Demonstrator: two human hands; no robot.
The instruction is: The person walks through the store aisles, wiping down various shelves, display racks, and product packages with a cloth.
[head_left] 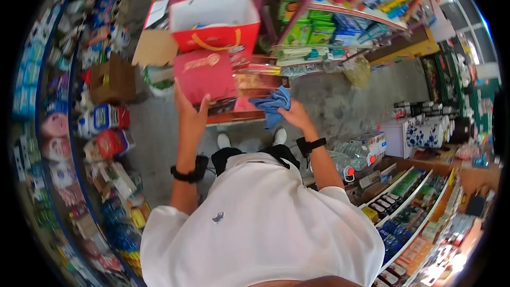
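Observation:
My left hand (190,107) grips the lower edge of a flat red box (204,74) with pale lettering, its thumb lying along the front. A crumpled blue cloth (273,105) is pinched in my right hand (295,115), and it hangs by the right end of a low stack of boxes (260,82). Just behind the red box stands a large red and white gift bag (215,21) with a yellow cord handle. What lies deep inside the bag is hard to make out.
An open cardboard box (155,48) sits left of the bag. Shelves of packaged goods (58,122) line the left side. More shelves (340,8) stand ahead on the right. Large clear bottles (350,154) and a bottle rack (406,196) are at my right.

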